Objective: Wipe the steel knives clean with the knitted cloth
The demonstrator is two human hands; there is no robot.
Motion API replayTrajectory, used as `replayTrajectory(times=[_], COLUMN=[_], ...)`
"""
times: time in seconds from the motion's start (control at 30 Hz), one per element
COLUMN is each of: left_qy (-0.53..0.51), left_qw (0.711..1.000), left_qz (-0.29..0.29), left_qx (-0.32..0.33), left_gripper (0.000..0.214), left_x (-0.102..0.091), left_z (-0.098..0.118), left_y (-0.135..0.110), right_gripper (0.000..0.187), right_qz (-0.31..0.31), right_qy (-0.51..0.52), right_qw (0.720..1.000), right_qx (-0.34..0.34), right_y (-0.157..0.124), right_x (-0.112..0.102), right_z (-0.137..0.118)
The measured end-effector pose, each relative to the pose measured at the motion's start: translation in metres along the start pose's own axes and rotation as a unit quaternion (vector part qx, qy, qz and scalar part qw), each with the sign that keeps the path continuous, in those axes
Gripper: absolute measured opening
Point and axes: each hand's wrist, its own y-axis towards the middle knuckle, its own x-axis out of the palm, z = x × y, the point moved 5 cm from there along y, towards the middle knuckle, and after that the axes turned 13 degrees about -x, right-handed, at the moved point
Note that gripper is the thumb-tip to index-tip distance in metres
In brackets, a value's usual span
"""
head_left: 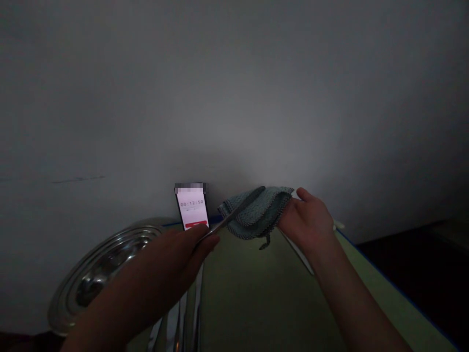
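My left hand (190, 249) pinches the handle end of a thin metal utensil (234, 212), which slants up to the right. Its far end lies against a folded grey-green cloth (256, 212). My right hand (308, 220) is closed on the right side of that cloth and holds it above the green table top (256, 293). I cannot tell what kind of utensil it is in the dim light.
A phone (192, 206) leans against the white wall, its lit screen showing a timer. A large round steel tray (98, 269) leans at the left, with more shiny metal pieces (183, 318) under my left arm. The table's blue edge runs down the right.
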Motion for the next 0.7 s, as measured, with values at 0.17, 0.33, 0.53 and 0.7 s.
replayTrajectory(times=[0.17, 0.33, 0.53, 0.7], left_qy=[0.015, -0.022, -0.044, -0.034], left_qw=[1.000, 0.999, 0.991, 0.994], left_qz=[0.008, -0.034, -0.119, -0.089], left_qx=[0.006, 0.011, 0.030, 0.054], left_gripper=[0.041, 0.037, 0.037, 0.036], left_x=[0.002, 0.008, 0.017, 0.023], left_z=[0.007, 0.007, 0.008, 0.027], left_y=[0.000, -0.001, -0.005, -0.004], right_gripper=[0.040, 0.029, 0.031, 0.030], right_qz=[-0.032, -0.066, -0.026, -0.007], right_qy=[0.010, -0.038, -0.044, -0.021], right_qw=[0.999, 0.997, 0.999, 0.994], right_qx=[-0.043, -0.011, -0.007, -0.110], right_y=[0.010, 0.007, 0.007, 0.014], right_x=[-0.001, 0.001, -0.006, -0.016], right_z=[-0.002, 0.017, 0.032, 0.024])
